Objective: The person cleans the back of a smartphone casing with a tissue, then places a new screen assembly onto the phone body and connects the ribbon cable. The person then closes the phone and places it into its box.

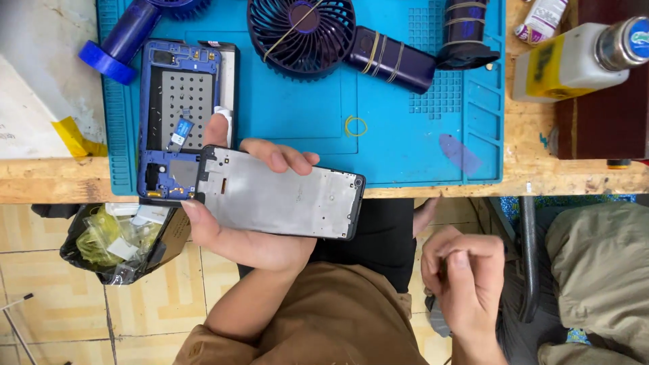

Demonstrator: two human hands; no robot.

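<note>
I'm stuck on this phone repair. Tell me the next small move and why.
Probably bring the right hand up to the phone frame. The left hand holds the frame flat at the edge of the blue mat, bare metal side up, while the right hand hangs low beside the lap with its fingers pinched together; what they hold is too small to tell.

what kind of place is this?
Likely a phone repair bench: the left hand holds a bare phone frame, a second blue frame lies on a blue repair mat, solvent bottle alongside.
</note>
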